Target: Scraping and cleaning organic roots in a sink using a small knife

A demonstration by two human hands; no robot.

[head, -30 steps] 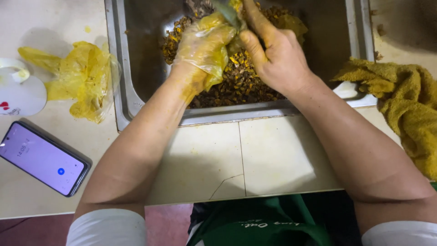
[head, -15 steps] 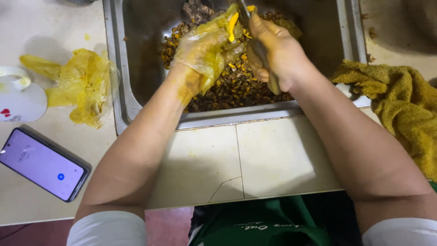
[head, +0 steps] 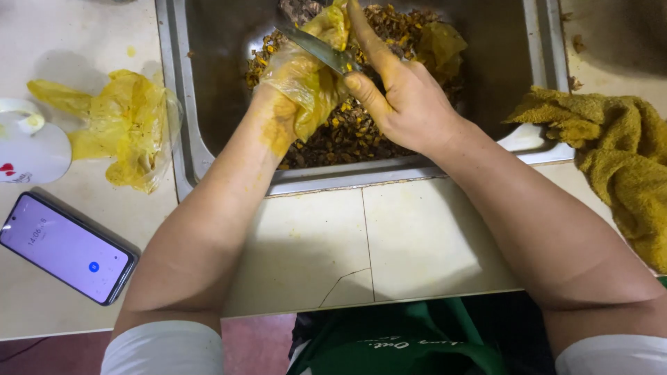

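- My right hand (head: 410, 97) is closed around the handle of a knife (head: 319, 50), thumb pressed near the base of the blade, which points up and to the left over the sink (head: 182, 132).
- My left hand (head: 306, 80), inside a thin yellow-stained plastic glove (head: 295, 73), is curled shut around a small yellow piece (head: 332, 21) that sits right against the blade; I cannot tell exactly what the piece is under the crumpled plastic.
- Both hands hover just above the heap of dark and yellow peelings (head: 347, 128) that fills the sink bottom.
- To do this well, I judge the blade edge should stay shallow against the piece, with the gloved fingers tucked behind the cutting line, since loose plastic can snag on steel.
- I would keep the work low over the sink so that scraps drop onto the heap, not onto the tiled table (head: 417, 243).
- The grip looks slippery with yellow stain, so I favour short, controlled strokes.
- On the table, well apart: a crumpled yellow bag (head: 125, 125), a phone (head: 66, 246) at left, a stained cloth (head: 618, 153) at right.
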